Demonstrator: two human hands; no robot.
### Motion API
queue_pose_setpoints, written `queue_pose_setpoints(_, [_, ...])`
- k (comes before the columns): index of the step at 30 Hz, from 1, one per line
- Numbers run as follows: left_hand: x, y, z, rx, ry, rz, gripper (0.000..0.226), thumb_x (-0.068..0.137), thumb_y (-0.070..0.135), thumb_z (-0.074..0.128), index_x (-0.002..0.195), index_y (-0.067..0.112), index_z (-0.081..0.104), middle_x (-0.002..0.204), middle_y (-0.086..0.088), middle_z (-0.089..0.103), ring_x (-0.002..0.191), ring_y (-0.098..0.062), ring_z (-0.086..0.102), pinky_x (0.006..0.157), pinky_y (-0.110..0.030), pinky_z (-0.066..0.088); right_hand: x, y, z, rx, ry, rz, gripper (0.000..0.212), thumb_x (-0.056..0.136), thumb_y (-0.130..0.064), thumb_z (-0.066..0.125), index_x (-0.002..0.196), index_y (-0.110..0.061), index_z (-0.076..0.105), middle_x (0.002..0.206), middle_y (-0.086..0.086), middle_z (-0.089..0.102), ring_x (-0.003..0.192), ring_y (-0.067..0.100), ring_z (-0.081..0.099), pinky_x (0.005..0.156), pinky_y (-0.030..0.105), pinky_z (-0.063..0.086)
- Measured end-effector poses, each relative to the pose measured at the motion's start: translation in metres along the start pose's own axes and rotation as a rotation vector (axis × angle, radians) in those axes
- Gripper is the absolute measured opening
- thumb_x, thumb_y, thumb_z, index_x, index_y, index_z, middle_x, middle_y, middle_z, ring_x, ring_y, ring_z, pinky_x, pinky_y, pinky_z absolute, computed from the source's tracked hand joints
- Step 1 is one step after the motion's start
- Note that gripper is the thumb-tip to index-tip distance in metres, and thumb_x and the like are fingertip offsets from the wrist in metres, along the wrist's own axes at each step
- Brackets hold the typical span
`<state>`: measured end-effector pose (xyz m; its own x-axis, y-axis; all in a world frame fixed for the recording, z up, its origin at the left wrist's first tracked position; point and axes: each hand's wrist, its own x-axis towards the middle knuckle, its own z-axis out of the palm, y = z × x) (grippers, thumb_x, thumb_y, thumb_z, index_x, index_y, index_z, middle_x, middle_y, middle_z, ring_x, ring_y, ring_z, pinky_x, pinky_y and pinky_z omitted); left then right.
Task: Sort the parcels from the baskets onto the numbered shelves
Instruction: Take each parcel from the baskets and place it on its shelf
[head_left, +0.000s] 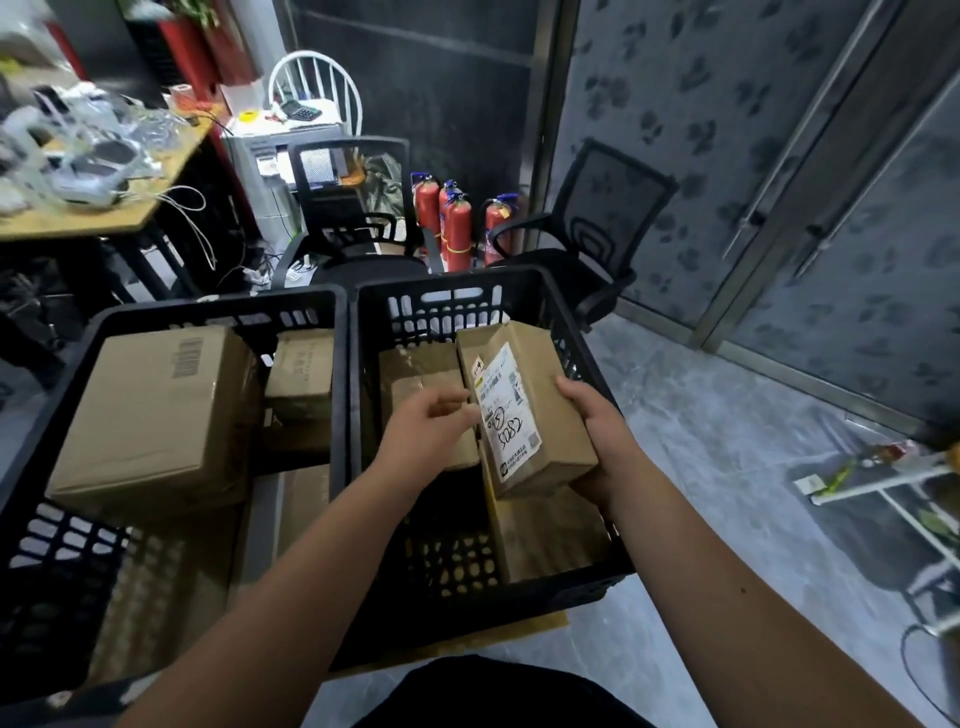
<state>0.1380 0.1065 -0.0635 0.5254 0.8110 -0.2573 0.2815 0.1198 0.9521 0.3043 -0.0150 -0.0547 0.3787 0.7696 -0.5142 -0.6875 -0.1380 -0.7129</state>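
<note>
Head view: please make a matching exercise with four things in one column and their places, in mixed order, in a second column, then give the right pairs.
Things:
1. labelled parcel
2. large box
3. fire extinguishers
4. calculator

Places:
A. on the white chair
B. in the left basket
C. held by the right hand over the right basket
D. on the floor between two black chairs

Pairs: 1-C, 2-B, 3-D, 4-A

We see a dim room, soft overhead light, deep shadow inside the baskets (353, 332), wide-angle bending at edges.
</note>
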Motion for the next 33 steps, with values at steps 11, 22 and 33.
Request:
queue_pose_setpoints(11, [0.004,0.000,0.017,-0.356,-0.030,-0.203,0.029,0.099,0.035,0.070,0.126,0.024,0.070,0.114,0.000,0.079,0.110,-0.027,0.074,0.096,-0.050,0.058,0.038,0.004,-0.005,0.041,-0.080,0.035,0.046,0.107,-0.042,0.051,0.141,-0.013,0.061,0.132,0.021,0.070,0.122,0.042,0.067,0.109,0.063,0.047])
queue_pose_setpoints(22, [0.011,-0.002,0.016,-0.382,0.092,-0.105,0.049,0.097,0.016,0.073,0.140,0.036,0.058,0.119,-0.002,0.076,0.097,-0.023,0.079,0.071,-0.040,0.063,0.046,-0.004,-0.011,-0.614,-0.016,-0.188,0.039,0.111,-0.041,0.045,0.149,-0.047,0.050,0.143,-0.007,0.062,0.125,0.017,0.060,0.101,0.048,0.055])
queue_pose_setpoints(33, [0.017,-0.003,0.026,-0.335,0.168,-0.024,0.050,0.102,0.015,0.067,0.145,0.034,0.051,0.123,0.001,0.074,0.101,-0.021,0.078,0.076,-0.045,0.065,0.038,-0.003,-0.008,-0.710,-0.275,-0.299,0.076,0.103,-0.004,0.060,0.152,-0.058,0.039,0.144,-0.009,0.058,0.106,0.012,0.073,0.079,0.032,0.064])
